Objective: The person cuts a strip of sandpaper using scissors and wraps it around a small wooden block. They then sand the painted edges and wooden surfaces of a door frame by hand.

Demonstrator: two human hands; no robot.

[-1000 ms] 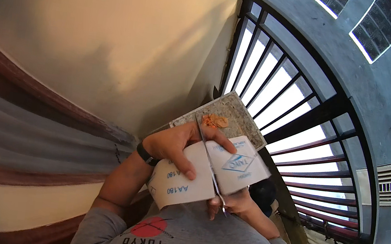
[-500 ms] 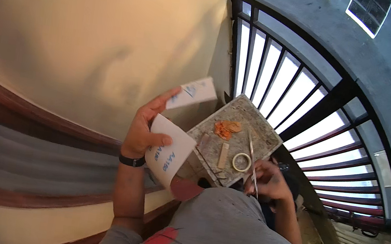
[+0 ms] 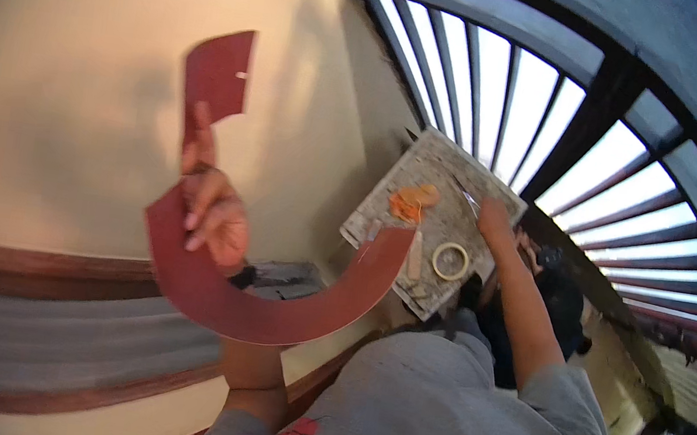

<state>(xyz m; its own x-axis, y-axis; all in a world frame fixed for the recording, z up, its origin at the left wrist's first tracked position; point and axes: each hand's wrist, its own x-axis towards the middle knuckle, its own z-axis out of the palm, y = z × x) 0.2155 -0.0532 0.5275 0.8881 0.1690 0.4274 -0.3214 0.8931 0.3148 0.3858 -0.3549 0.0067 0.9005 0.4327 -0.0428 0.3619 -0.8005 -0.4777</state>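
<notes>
My left hand is raised in front of the wall and closed on reddish-brown sandpaper. A long strip of sandpaper hangs from it in a wide curve, with its far end in front of the small table. A smaller sandpaper piece stands up between the fingers. My right hand is over the right side of the table, closed on scissors whose blades point to the far left. Its fingers are partly hidden.
On the worn tabletop lie a crumpled orange bundle, a pale wooden block and a tape roll. Dark railings stand behind. Right of the table is a dark-clothed shape, perhaps another person.
My left hand has turned over and moved left, so the sandpaper's red face shows instead of its white back. My right hand has reached forward over the table with the scissors.
</notes>
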